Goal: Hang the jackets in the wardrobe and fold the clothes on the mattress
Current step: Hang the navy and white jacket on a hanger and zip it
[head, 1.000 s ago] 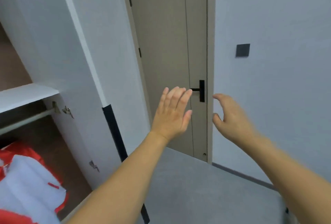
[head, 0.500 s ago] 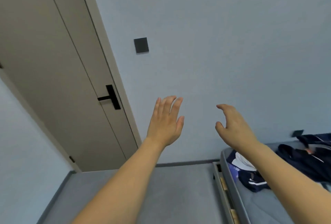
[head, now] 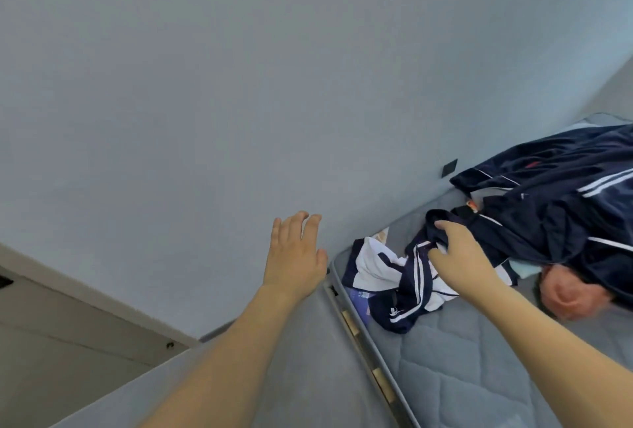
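A grey quilted mattress lies at the lower right. On its near corner sits a crumpled navy and white striped garment. A bigger heap of navy jackets with white stripes is spread further right. My right hand reaches onto the mattress, fingers and thumb curled round a navy fold of the striped garment. My left hand hovers in the air left of the mattress corner, fingers straight, holding nothing. The wardrobe is out of view.
A pink item lies partly under the navy heap. The bed frame's wooden slats show along the mattress edge. A grey wall with a black socket stands behind; a door's bottom edge is at lower left.
The view has swung right from the wardrobe and door to the mattress. My right hand has dropped onto the striped garment and closed on it; my left hand stays open.
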